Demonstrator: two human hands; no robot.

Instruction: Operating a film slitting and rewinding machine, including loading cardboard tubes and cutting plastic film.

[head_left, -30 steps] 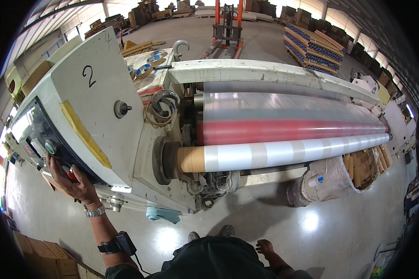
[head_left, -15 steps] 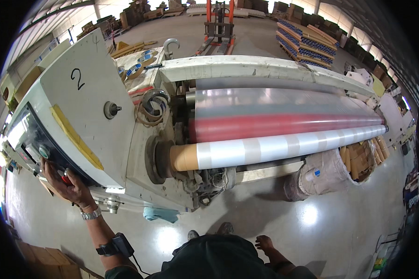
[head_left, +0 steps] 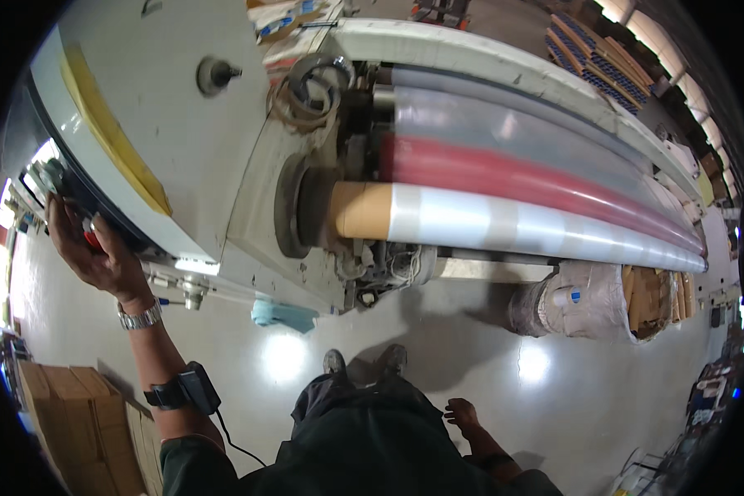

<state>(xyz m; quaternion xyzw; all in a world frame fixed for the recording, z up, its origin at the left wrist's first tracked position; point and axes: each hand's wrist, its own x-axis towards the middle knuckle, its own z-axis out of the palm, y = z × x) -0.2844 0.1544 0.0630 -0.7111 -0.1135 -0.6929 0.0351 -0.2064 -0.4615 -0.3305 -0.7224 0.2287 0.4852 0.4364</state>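
One left hand (head_left: 91, 248) presses fingers onto the control panel (head_left: 54, 186) at left; the right hand (head_left: 463, 413) hangs released, lower centre.

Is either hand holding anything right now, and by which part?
Nothing is gripped. The left hand rests on the machine's control panel, fingers on its buttons. The right hand hangs open and empty by the leg.

Control panel (head_left: 54, 186) at machine's left end; rollers (head_left: 521, 198) run right; cardboard boxes (head_left: 66, 422) on floor (head_left: 438, 347) lower left.
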